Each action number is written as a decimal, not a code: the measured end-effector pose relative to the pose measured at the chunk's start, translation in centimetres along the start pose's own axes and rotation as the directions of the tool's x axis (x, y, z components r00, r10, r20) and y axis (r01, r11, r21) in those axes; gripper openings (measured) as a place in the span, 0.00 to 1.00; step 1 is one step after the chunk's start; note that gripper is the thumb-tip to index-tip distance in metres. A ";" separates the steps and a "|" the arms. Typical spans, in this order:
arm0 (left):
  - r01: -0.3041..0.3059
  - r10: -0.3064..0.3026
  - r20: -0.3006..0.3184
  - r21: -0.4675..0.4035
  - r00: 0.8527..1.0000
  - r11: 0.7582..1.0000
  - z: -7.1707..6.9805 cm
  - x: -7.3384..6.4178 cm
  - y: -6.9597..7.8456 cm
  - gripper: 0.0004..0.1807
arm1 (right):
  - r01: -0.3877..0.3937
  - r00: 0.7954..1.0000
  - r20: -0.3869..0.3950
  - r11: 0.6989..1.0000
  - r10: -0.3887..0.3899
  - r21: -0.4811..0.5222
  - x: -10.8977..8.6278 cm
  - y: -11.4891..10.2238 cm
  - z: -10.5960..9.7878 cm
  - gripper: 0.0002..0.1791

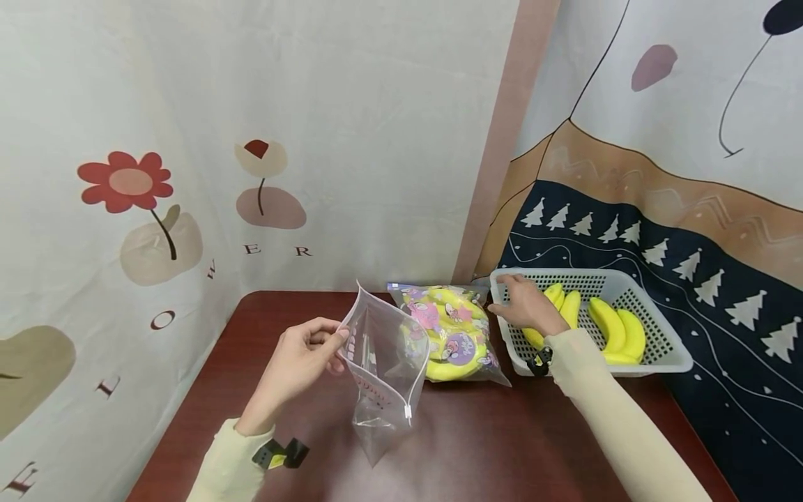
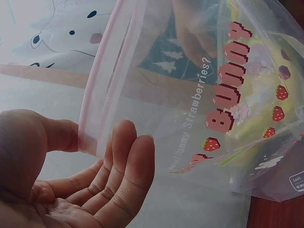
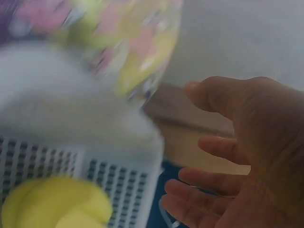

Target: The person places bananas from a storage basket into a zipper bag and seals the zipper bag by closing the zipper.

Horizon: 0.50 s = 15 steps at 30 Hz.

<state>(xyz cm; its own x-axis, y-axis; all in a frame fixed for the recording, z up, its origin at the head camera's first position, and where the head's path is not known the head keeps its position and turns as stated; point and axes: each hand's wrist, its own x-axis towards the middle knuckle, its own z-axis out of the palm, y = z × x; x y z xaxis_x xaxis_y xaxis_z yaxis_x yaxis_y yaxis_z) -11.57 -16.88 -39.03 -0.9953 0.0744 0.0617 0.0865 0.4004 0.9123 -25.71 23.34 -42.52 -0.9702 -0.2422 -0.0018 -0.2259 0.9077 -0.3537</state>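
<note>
My left hand (image 1: pixel 307 355) pinches the rim of a clear slider zip bag (image 1: pixel 383 390) between thumb and fingers. The bag hangs with its mouth spread apart; red "Bunny" lettering (image 2: pixel 228 78) and strawberry prints show on it in the left wrist view. Over the left side of a pale plastic basket (image 1: pixel 671 352) is my right hand (image 1: pixel 527 305), its fingers loosely spread and nothing in them. Several yellow bananas (image 1: pixel 607 324) lie in the basket, some partly hidden by the right hand and wrist.
A printed zip bag (image 1: pixel 461 341) with yellow contents lies between the clear bag and the basket. The dark red tabletop (image 1: pixel 502 446) meets a patterned cloth (image 1: pixel 376 139) at the back and right.
</note>
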 end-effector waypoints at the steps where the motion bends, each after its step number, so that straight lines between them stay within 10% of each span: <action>1: 0.001 -0.001 0.000 0.000 1.000 1.000 0.0 0.0 0.0 0.14 | -0.016 1.000 0.005 1.000 0.016 -0.008 0.2 0.5 0.1 0.40; 15: -0.009 0.009 0.004 -0.024 1.000 1.000 0.4 0.2 0.0 0.12 | -0.314 0.934 0.118 0.934 0.336 -0.173 0.8 5.1 0.1 0.42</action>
<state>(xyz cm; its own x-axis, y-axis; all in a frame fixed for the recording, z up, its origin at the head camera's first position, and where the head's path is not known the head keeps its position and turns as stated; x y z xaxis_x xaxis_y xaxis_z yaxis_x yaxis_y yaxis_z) -11.74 -16.49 -39.23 -0.9943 0.0813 0.0682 0.0941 0.3773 0.9213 -27.65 27.77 -44.46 -0.9722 0.0383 -0.2309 0.0786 0.9827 -0.1678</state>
